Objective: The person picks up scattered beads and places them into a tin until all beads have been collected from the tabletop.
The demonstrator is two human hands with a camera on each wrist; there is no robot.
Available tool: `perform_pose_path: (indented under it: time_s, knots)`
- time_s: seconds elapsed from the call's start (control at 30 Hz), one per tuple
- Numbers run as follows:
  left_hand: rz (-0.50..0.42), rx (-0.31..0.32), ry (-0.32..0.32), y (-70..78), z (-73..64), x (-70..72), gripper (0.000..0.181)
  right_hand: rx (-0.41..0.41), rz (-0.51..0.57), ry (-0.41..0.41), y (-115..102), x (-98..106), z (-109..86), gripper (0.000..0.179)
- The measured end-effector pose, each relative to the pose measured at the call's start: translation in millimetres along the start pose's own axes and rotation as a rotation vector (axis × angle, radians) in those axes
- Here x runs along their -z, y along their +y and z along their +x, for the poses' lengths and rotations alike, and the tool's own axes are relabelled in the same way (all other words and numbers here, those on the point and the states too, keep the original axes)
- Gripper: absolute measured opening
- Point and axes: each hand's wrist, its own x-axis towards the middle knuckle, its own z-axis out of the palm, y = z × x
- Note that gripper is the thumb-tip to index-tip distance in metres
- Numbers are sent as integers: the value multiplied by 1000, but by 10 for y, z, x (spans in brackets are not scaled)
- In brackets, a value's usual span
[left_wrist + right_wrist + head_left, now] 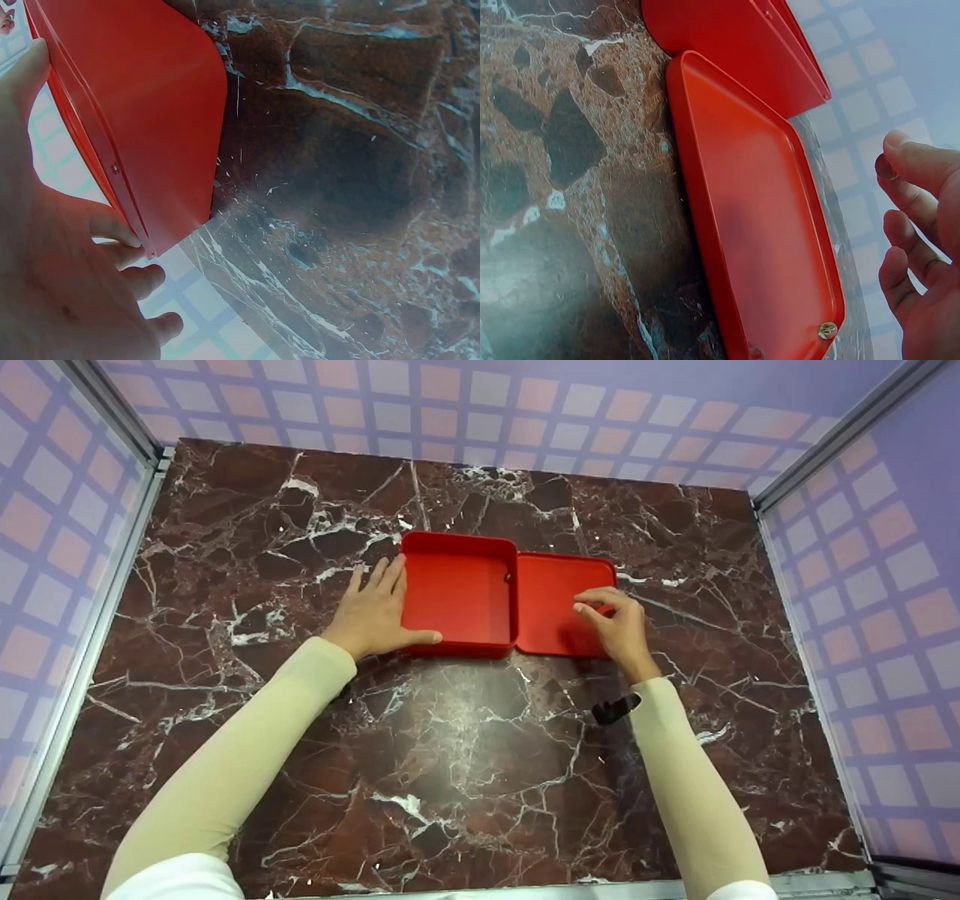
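An open red box sits mid-table, and its shallow red lid lies inner side up against the box's right side. My left hand is spread at the box's left end, thumb along the near rim and fingers at the left wall. My right hand is raised over the lid's right part. In the right wrist view its thumb and forefinger pinch a small, round, glassy marble. Another clear marble rests in a lid corner. A small dark round thing shows inside the box near its right wall.
The box and lid stand on a dark red-brown marbled tabletop. Checked panels in metal frames rise along the back and both sides. A black camera mount juts from the right wrist.
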Motion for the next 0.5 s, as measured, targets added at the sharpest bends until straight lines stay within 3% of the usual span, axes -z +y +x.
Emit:
perform_pose_path:
  time_s: [0.1, 0.5]
  knots:
    - [-2, 3, -8, 4, 4, 11, 120, 5, -1, -5, 165, -34, 43, 16]
    - [13, -17, 7, 2, 21, 7, 121, 38, -2, -32, 141, -76, 63, 15]
